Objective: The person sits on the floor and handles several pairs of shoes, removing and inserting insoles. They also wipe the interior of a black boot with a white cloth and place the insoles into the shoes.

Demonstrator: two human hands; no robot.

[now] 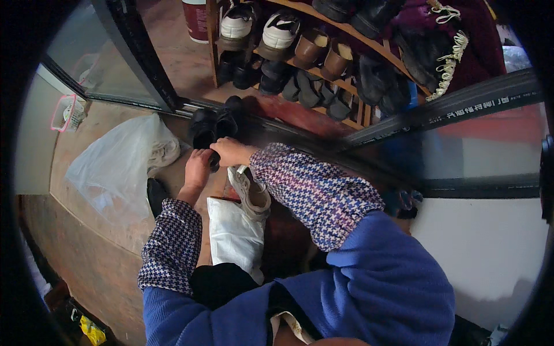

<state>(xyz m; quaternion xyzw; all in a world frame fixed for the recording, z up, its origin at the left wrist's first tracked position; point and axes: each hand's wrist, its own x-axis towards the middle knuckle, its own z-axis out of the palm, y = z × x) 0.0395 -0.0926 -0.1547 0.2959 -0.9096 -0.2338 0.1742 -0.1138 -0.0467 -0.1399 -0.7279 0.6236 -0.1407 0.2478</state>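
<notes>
A pair of black shoes (pixel 226 120) stands side by side at the sliding door's track. At their near end, my left hand (pixel 198 168) and my right hand (pixel 232 152) meet, fingers closed around a dark piece (pixel 214 162) that looks like part of a black shoe; the fingers cover most of it. Just below my right hand, a light beige shoe (pixel 251 195) lies against a white bag (pixel 235 233). Left of my left hand are another black shoe (pixel 156 196) and a clear plastic bag (pixel 115 167), with a whitish shoe (pixel 164 150) at its edge.
Beyond the track (pixel 271 130), a wooden shoe rack (pixel 323 75) holds several shoes. Dark-framed door panels (pixel 144 57) stand left and right. A pink-rimmed basket (pixel 70 113) sits by the left wall. The white panel (pixel 479 248) bounds the right side.
</notes>
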